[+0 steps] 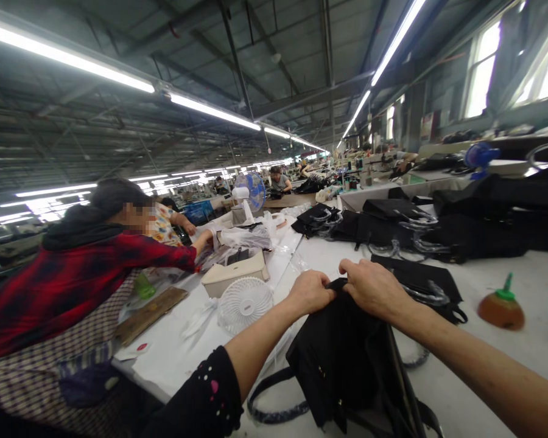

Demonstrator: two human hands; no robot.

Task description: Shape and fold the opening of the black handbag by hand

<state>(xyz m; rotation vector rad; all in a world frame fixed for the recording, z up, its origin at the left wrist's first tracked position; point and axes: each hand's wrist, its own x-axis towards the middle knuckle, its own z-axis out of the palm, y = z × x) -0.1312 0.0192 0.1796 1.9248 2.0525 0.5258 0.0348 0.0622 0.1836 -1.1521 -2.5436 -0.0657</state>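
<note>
A black bag point(342, 359) stands on the white table point(475, 365) right in front of me, its looped handle point(278, 398) drooping to the left. My left hand point(311, 292) pinches the bag's top edge from the left. Close beside it, my right hand point(369, 286) grips the same edge from the right, the fingers bent over the fabric. Between the two hands the edge is drawn up into a peak. The fingertips are partly hidden by the cloth.
A small white fan point(245, 304) and a cream box-shaped bag point(235, 274) are left of my arms. Black bags point(393, 225) with wrapped handles lie behind. An orange bottle with a green nozzle point(502, 307) stands at right. A co-worker in red plaid point(86, 280) reaches across at left.
</note>
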